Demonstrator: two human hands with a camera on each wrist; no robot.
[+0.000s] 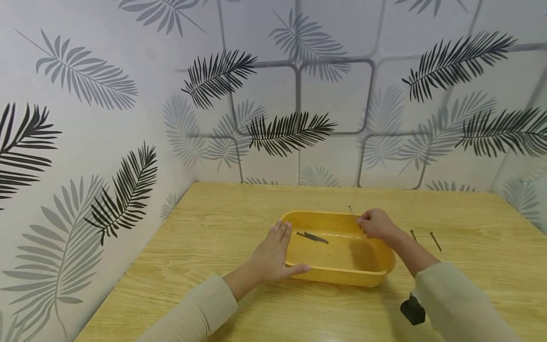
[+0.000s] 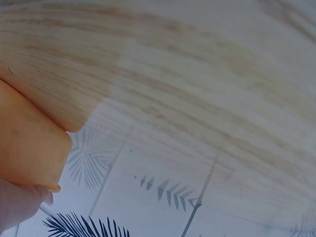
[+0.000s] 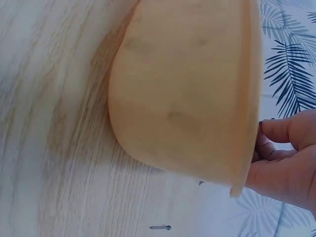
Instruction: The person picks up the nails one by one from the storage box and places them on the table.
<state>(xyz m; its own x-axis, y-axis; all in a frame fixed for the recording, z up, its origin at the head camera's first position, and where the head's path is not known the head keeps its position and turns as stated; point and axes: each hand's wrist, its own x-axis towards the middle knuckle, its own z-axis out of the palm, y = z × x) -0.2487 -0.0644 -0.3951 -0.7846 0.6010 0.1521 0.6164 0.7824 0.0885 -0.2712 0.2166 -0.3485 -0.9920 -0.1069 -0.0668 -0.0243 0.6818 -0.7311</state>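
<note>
Nail [image 1: 352, 211] pinched over a big yellow tub [image 1: 342, 271].
The right hand [image 1: 379, 224] pinches the nail between its thumb and finger, with the top end poking up above the far rim, near the right end of the tub. The left hand [image 1: 273, 259] is spread out on the left end, with straight fingers over the rim and its thumb along the near side. Inside the tub, a few dark nails [image 1: 316, 237] lie close together near the left end. Two loose nails [image 1: 436, 242] lie on the wooden table [image 1: 231, 209] to the right, one partly hidden by the arm. Behind is a pale wall [image 1: 269, 168] with leaf pictures [image 1: 295, 132].
</note>
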